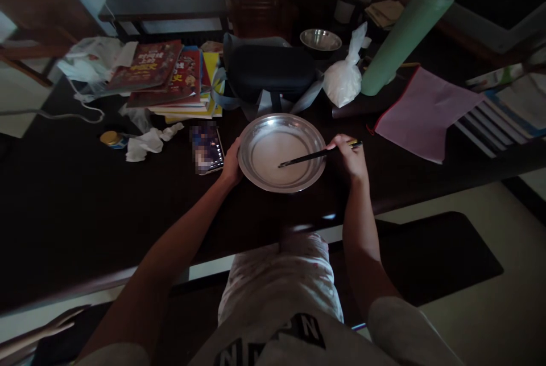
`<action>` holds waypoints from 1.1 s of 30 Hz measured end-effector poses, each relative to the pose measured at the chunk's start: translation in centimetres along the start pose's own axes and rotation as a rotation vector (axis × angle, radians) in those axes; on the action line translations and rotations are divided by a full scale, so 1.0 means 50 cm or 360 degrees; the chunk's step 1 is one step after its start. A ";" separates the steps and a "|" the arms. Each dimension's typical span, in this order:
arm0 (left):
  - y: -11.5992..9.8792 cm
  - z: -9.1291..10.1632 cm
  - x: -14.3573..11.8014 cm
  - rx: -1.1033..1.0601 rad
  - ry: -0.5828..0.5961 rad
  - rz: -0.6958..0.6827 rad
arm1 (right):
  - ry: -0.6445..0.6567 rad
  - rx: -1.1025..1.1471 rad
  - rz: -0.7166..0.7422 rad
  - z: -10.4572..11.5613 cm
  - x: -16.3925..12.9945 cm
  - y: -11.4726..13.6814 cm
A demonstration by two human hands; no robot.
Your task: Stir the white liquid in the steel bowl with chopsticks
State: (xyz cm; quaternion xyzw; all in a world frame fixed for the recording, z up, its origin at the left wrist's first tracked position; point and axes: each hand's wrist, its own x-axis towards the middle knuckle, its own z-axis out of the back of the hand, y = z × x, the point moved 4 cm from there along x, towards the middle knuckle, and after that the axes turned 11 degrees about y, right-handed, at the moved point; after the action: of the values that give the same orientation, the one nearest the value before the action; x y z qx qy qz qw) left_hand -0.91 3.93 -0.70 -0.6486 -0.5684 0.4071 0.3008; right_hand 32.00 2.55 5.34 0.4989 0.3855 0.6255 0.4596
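The bowl (pixel 281 185) is located on the table (pixel 85 206), near its front edge and directly ahead of the person. It is metal, wide-rimmed, and contains a pale material (pixel 277 149) across its base. The left hand (pixel 232 162) is positioned at the bowl's left rim, with the fingers closed against the rim and partly hidden by it. The right hand (pixel 350 156), to the right of the bowl, holds the dark chopsticks (pixel 302 157) near their gold-marked end, with the fingers pinched narrow around them. The chopsticks cross above the right rim and slope down toward the left; their tips are over the material, and whether they touch it cannot be determined. The phone (pixel 207 147), screen lit, lies just beside the left hand. Left of the phone are tissues (pixel 147 144) and a gold-lidded jar (pixel 113 139). Books (pixel 166 84) are stacked behind these. A black case (pixel 268 70) is located behind the bowl. To the right of the case are a knotted bag (pixel 342 82) with white contents, an upright green flask (pixel 405 41) and a pink pouch (pixel 426 112).
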 end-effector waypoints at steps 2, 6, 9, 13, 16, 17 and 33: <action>0.001 0.003 0.002 0.0002 -0.0015 -0.0016 | 0.0119 -0.0010 0.0015 -0.008 0.000 0.001; 0.006 0.007 0.007 -0.0003 0.0028 -0.0012 | -0.0105 0.0008 0.0027 0.008 -0.001 -0.006; 0.006 0.009 0.008 0.0005 0.0047 -0.0040 | -0.0142 0.0044 0.0016 0.013 -0.001 -0.009; 0.005 0.010 0.008 0.0010 0.0027 -0.0041 | 0.0124 0.0037 0.0014 -0.007 0.004 -0.005; 0.004 0.009 0.008 0.0001 0.0033 -0.0033 | -0.0053 -0.0008 0.0022 0.004 0.003 -0.004; 0.005 0.009 0.008 -0.0004 0.0036 -0.0035 | -0.0123 -0.0009 0.0019 0.009 0.002 -0.004; -0.002 -0.004 0.000 -0.0016 -0.0025 -0.0030 | 0.0108 0.0028 0.0016 -0.009 0.002 -0.001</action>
State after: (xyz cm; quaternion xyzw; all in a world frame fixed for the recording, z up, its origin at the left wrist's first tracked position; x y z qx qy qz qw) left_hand -0.79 3.97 -0.55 -0.6414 -0.5790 0.4065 0.2968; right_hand 31.59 2.63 5.21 0.4833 0.4040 0.6408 0.4388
